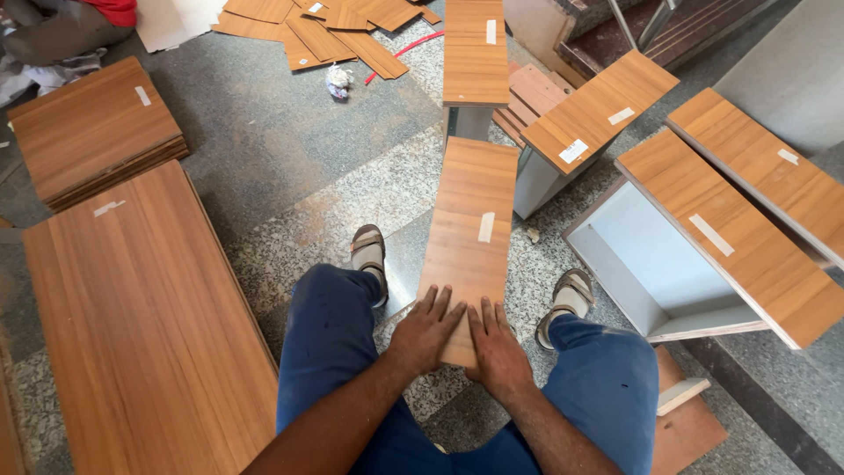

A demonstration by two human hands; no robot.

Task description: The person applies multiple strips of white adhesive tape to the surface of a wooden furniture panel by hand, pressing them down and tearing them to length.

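Observation:
A long wood-grain laminate panel (473, 207) with a strip of tape on it stands between my knees, its far end toward a second upright panel (475, 53). My left hand (428, 330) and my right hand (494, 346) lie flat side by side on its near end, fingers spread and pointing away from me. Neither hand holds a tool. My sandalled feet rest on the stone floor on either side of the panel.
A large laminate board (141, 317) lies at the left, with a stack of boards (92, 127) behind it. Open white-lined cabinet boxes (651, 264) and more panels (756, 167) crowd the right. Offcuts (334, 31) litter the far floor. A seated person (61, 26) is at top left.

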